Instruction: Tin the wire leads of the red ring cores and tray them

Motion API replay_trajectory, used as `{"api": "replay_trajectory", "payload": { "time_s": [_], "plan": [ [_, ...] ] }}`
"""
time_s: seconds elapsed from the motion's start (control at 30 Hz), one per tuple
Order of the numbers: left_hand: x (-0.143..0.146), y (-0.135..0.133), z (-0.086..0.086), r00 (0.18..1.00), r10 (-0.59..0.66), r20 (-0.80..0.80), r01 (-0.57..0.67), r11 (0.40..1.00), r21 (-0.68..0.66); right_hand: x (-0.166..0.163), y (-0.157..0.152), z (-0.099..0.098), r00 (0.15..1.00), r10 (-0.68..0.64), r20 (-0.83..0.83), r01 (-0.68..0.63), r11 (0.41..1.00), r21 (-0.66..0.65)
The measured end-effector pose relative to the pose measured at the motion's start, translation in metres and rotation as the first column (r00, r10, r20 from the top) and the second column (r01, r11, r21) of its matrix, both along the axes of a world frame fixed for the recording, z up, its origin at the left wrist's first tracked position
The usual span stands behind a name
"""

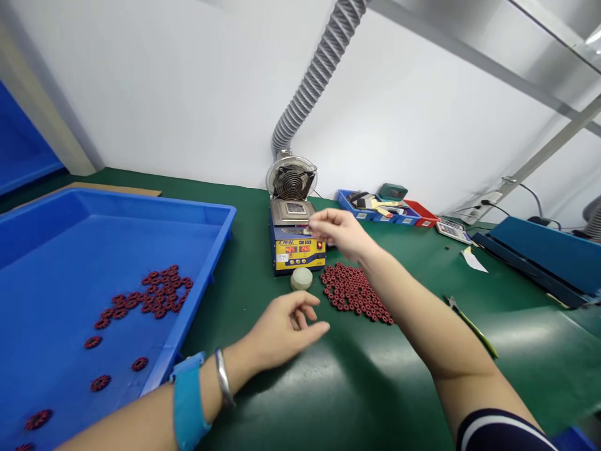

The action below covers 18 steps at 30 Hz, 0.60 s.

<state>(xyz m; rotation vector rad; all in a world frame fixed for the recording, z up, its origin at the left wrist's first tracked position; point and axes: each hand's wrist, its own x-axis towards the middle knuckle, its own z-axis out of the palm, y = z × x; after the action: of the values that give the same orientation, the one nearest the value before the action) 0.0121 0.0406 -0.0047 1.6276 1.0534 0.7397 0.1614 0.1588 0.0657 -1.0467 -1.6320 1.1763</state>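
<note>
Tray: At your left, a wide blue plastic tray [117, 244] holds dark-red toothed rings [162, 291], most clustered by its right wall, a few scattered toward the near end.
Left hand: Your left hand [284, 329] hovers above the green bench top [291, 401], fingers loosely curled, thumb apart, nothing visible between them.
Heated-looking unit: A box-shaped blue-and-yellow unit [298, 254] glows with red digits, a small pale round container [301, 279] just before it.
Right hand: Your right hand [340, 233] reaches to the unit's upper front, fingertips bent toward the thumb; whether they pinch a ring, you cannot tell.
Bench lot: Small maroon rings [352, 288] lie closely packed right of the unit, below your right forearm.
Progress: With rings in both places, your work looks partway; which lot is finished and which is left stays unclear.
</note>
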Motion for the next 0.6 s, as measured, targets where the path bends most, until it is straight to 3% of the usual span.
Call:
{"api": "replay_trajectory", "payload": {
  "time_s": [0.1,0.2,0.27,0.4,0.6],
  "plan": [
    [0.002,-0.001,0.005,0.959,0.128,0.252,-0.091,0.984,-0.151,0.015,-0.063,-0.030,0.989,-0.021,-0.146,0.025,0.999,0.023],
    [0.006,-0.007,0.007,0.934,0.116,0.337,-0.044,0.976,-0.215,0.023,-0.116,-0.057,0.987,-0.088,-0.132,0.111,0.978,0.176],
    [0.010,-0.012,0.006,0.933,0.081,0.351,0.010,0.968,-0.250,0.027,-0.140,-0.071,0.985,-0.151,-0.084,0.170,0.933,0.316],
    [0.018,-0.024,0.006,0.933,0.058,0.355,0.056,0.952,-0.301,0.031,-0.165,-0.087,0.971,-0.236,-0.030,0.221,0.847,0.484],
    [0.027,-0.031,0.011,0.952,0.038,0.304,0.060,0.950,-0.306,0.028,-0.176,-0.091,0.973,-0.233,0.002,0.191,0.803,0.564]
  ]
}}
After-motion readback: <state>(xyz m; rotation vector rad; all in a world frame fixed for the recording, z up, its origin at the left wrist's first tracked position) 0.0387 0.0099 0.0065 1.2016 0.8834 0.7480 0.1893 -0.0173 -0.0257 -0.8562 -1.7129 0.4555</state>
